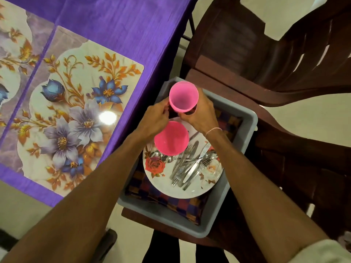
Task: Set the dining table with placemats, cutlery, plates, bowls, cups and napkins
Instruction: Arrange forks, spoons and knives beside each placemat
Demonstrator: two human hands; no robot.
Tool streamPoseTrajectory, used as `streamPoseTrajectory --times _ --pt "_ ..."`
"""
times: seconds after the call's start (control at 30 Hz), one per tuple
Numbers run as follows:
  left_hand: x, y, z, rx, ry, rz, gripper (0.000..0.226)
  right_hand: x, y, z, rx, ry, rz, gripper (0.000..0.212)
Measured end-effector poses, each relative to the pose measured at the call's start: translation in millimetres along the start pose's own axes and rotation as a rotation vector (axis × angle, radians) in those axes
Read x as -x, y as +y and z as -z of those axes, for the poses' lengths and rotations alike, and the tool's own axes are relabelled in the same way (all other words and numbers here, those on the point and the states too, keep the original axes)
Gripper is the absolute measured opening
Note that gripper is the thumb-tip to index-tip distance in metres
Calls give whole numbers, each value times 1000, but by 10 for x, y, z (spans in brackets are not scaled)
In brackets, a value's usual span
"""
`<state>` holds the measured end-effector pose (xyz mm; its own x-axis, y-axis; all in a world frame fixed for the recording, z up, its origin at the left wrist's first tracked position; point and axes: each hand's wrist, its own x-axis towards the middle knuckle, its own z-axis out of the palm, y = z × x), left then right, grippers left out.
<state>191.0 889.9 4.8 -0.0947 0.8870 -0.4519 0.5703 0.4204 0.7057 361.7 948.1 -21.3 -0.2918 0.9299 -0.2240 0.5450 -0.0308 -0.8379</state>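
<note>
Cup (pixel 183 96) | R hand (pixel 203 114) grip wrapped round it | L hand (pixel 153 118) grip at base, hold unclear

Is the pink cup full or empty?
Empty. The round pink plastic cup is upright, and its bare pink bottom shows through the open top.

Mostly plastic and shine here

Cup (pixel 183 96) and bowl (pixel 171 138) look like smooth pink plastic, cutlery (pixel 190 166) is shiny metal, plate (pixel 190 188) and placemat (pixel 85 103) glossy, tablecloth (pixel 123 25) a streaky cloth with sheen, bin (pixel 171 219) matt grey plastic.
</note>
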Motion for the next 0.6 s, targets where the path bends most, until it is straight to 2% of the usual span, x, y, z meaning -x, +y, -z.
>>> streamPoseTrajectory --times 0.1,0.23,0.37,0.43,0.5,0.57,0.6 --pt "-40 -102 -40 67 -12 41 40 -46 87 -101 -1 -22 -17 86" --pt "-30 -172 -62 190 5 71 38 -54 106 -93 -26 -52 -39 88" --pt "195 -281 -108 292 40 158 46 167 161 -25 -191 -123 -153 92" --pt "392 -333 -160 361 81 201 50 357 213 -1 -239 -67 -245 83" --pt "599 -397 -243 409 112 240 51 590 216 0 -217 -23 -336 63" --pt "752 -446 -354 373 119 274 49 799 143 -51 -191 -86 -367 41" --pt "797 -457 -415 341 126 285 46 883 111 -93 -167 -140 -350 39"
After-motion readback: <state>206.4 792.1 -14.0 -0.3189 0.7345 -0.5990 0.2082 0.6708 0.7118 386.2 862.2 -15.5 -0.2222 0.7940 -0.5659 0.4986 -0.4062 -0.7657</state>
